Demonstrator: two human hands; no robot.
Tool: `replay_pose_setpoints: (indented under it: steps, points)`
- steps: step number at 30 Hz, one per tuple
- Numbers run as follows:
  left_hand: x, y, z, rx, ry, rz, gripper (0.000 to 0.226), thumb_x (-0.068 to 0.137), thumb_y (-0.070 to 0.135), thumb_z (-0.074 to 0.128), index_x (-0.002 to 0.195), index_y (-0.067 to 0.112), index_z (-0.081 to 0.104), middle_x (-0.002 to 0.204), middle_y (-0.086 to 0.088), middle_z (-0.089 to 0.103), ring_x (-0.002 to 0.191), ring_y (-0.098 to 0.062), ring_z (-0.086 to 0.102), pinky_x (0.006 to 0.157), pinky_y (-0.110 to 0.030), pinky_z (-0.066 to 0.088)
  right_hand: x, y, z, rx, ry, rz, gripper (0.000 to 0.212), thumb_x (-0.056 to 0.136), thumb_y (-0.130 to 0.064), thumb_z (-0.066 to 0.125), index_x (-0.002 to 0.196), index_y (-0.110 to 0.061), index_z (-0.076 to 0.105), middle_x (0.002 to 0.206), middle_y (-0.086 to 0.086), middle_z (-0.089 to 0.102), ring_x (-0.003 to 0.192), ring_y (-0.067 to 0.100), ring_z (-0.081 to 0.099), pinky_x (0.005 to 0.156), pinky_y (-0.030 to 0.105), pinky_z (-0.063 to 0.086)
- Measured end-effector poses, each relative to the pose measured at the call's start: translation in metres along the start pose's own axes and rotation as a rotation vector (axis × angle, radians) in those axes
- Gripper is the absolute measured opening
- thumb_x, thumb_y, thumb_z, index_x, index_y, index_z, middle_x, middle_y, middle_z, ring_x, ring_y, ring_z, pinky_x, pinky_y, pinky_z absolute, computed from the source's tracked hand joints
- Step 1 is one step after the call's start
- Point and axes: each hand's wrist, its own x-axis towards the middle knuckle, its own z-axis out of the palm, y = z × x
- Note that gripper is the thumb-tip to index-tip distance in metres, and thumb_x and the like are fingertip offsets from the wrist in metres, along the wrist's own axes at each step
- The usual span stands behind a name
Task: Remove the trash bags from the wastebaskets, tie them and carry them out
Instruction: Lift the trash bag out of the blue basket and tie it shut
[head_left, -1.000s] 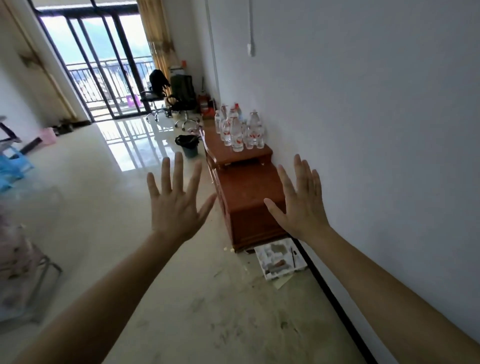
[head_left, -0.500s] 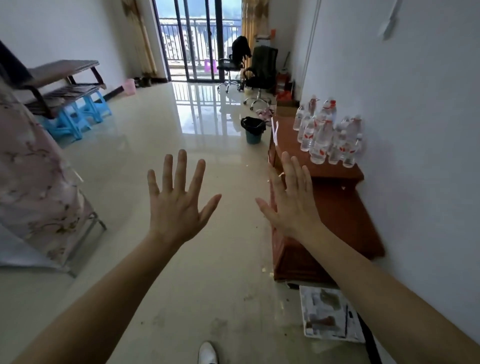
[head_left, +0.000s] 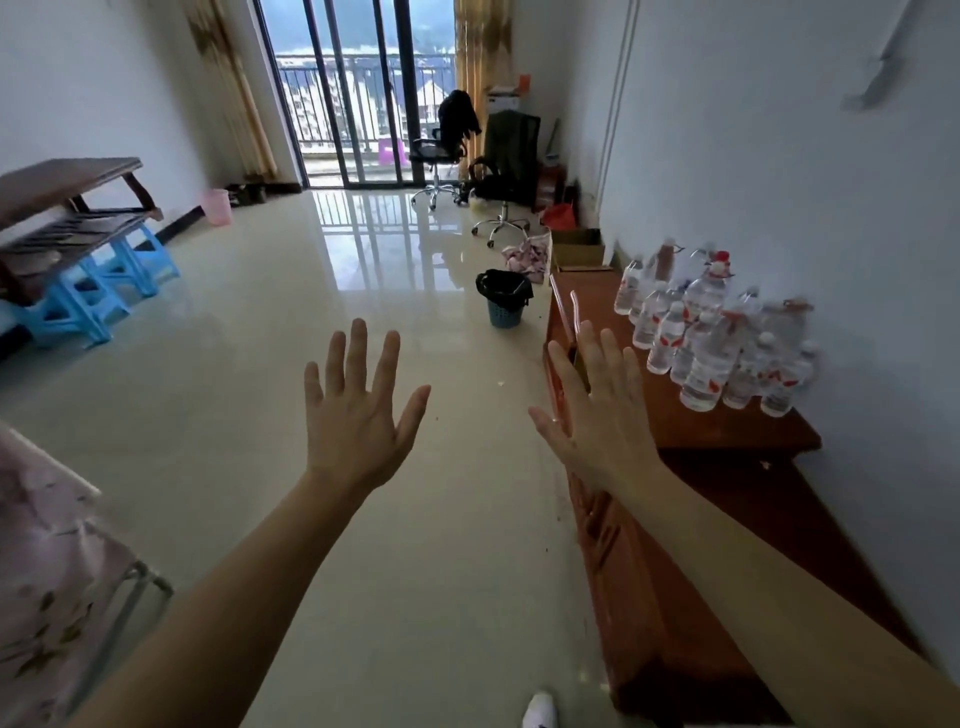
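Observation:
A small blue wastebasket (head_left: 505, 313) stands on the shiny floor ahead, beside the low wooden cabinet. A black trash bag (head_left: 503, 288) lines it and folds over its rim. A pink wastebasket (head_left: 217, 206) stands far off by the left wall. My left hand (head_left: 358, 410) is raised in front of me with fingers spread and holds nothing. My right hand (head_left: 597, 415) is raised the same way, over the cabinet's edge, also empty. Both hands are well short of the blue wastebasket.
A low red-brown cabinet (head_left: 727, 499) runs along the right wall, with several water bottles (head_left: 711, 332) on top. Two office chairs (head_left: 498, 171) stand near the balcony door. Blue stools (head_left: 93, 291) and a wooden bench sit at left. A flowered cloth (head_left: 47, 582) hangs at lower left.
The view has swung left and moved forward along the cabinet; the blue wastebasket is closer. Both hands stay raised and spread.

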Motion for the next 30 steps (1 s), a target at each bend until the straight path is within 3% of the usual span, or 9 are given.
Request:
replay_pose_setpoints:
  steps: [9, 15, 21, 30]
  points:
    - [0.254, -0.051, 0.154, 0.038, -0.079, 0.034, 0.072, 0.098, 0.063, 0.014, 0.159, 0.024, 0.012, 0.166, -0.015, 0.001, 0.153, -0.035, 0.005, 0.118, -0.061, 0.021, 0.223, 0.042, 0.177, 0.106, -0.045, 0.086, 0.077, 0.098, -0.067, 0.026, 0.16, -0.024, 0.012, 0.168, 0.013, -0.006, 0.154, 0.033, -0.007, 0.124, 0.054, 0.0]
    - [0.416, -0.09, 0.199, 0.031, -0.062, 0.044, 0.071, 0.099, 0.061, 0.018, 0.159, 0.022, 0.015, 0.166, -0.015, 0.005, 0.152, -0.036, 0.01, 0.116, -0.06, 0.023, 0.39, 0.052, 0.245, 0.169, -0.081, 0.093, 0.076, 0.098, -0.069, 0.025, 0.159, -0.026, 0.013, 0.168, 0.012, -0.004, 0.154, 0.035, -0.003, 0.124, 0.054, 0.005]
    - [0.573, -0.159, 0.297, 0.01, -0.077, 0.027, 0.071, 0.1, 0.06, 0.019, 0.158, 0.019, 0.02, 0.165, -0.018, 0.012, 0.15, -0.038, 0.018, 0.113, -0.062, 0.03, 0.555, 0.071, 0.352, 0.142, -0.134, 0.109, 0.075, 0.098, -0.07, 0.022, 0.16, -0.028, 0.013, 0.168, 0.01, -0.006, 0.155, 0.034, -0.004, 0.123, 0.056, 0.011]
    - [0.832, -0.237, 0.434, 0.002, -0.173, 0.176, 0.069, 0.1, 0.058, 0.02, 0.155, 0.018, 0.029, 0.164, -0.019, 0.017, 0.148, -0.04, 0.024, 0.11, -0.061, 0.034, 0.788, 0.089, 0.487, 0.115, -0.155, 0.269, 0.078, 0.094, -0.073, 0.022, 0.159, -0.03, 0.014, 0.168, 0.009, -0.009, 0.154, 0.032, -0.006, 0.124, 0.054, 0.006]
